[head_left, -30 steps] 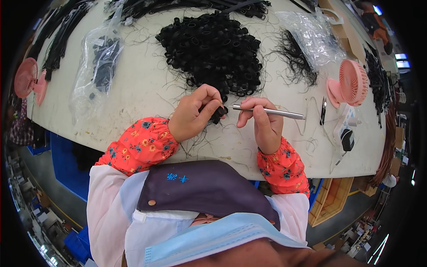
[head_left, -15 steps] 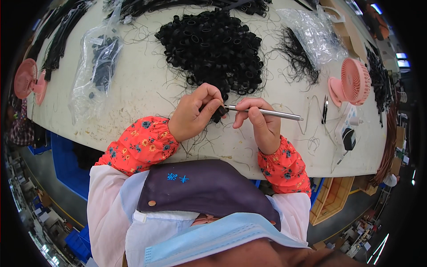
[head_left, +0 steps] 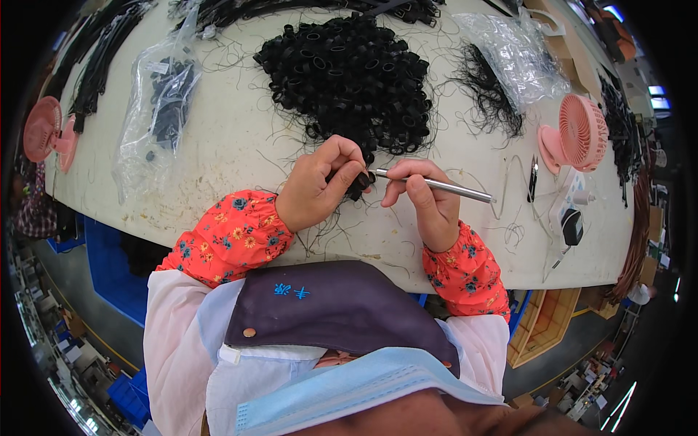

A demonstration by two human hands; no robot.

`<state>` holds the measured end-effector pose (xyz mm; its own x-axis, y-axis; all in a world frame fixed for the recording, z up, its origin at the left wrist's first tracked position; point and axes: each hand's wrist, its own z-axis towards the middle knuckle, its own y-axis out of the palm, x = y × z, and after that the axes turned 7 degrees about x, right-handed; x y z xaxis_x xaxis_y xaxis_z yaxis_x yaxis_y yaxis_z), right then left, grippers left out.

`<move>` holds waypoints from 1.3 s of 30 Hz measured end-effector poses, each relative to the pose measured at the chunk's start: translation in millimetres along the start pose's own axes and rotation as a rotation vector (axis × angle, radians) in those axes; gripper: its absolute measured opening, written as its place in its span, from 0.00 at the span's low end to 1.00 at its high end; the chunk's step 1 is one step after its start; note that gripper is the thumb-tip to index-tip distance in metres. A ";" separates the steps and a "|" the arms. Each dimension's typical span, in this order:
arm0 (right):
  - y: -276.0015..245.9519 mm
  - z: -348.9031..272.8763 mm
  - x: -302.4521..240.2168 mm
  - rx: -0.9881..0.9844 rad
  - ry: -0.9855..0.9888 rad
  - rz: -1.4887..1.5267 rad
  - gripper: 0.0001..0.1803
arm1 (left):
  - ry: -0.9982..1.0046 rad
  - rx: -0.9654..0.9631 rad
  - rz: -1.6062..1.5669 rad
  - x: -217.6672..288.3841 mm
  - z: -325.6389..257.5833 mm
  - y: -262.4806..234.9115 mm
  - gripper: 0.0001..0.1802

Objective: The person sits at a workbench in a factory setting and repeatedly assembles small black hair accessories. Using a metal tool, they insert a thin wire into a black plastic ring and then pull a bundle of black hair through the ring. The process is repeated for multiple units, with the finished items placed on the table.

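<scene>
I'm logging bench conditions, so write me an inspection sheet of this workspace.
Surface: pale tabletop, stained, with scattered dark threads.
Things in hand: small black piece and silver rod; heap of black loops beyond.
Clutter: clear plastic bags, two pink fans.
Hands: left hand pinches the piece; right hand grips the rod.
Cables: thin pale cable near a black adapter, right.
Surroundings: blue bin left, wooden crate right, below the tabletop.

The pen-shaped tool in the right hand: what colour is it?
The tool is shiny silver; it shows best in the head view.
</scene>
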<state>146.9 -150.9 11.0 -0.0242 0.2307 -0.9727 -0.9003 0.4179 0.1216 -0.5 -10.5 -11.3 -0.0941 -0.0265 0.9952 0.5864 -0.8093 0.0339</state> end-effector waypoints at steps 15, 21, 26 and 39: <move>7.6 8.6 13.3 0.095 -0.542 -0.712 0.21 | -0.089 0.010 -0.213 -3.4 3.8 7.8 0.08; 8.5 6.2 14.2 0.236 -0.444 -0.645 0.20 | -0.491 -0.180 -0.141 24.0 10.2 0.4 0.10; 9.3 4.7 12.9 0.228 -0.369 -0.603 0.19 | -0.334 -0.181 -0.140 2.7 6.1 1.5 0.05; 8.2 0.7 10.5 0.203 -0.021 -0.234 0.18 | -0.266 -0.182 -0.177 3.8 5.1 1.2 0.06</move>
<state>139.6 -144.5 2.0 0.1844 0.1245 -0.9749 -0.7754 0.6279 -0.0665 3.9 -8.6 -7.0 0.0455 0.2571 0.9653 0.4250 -0.8795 0.2142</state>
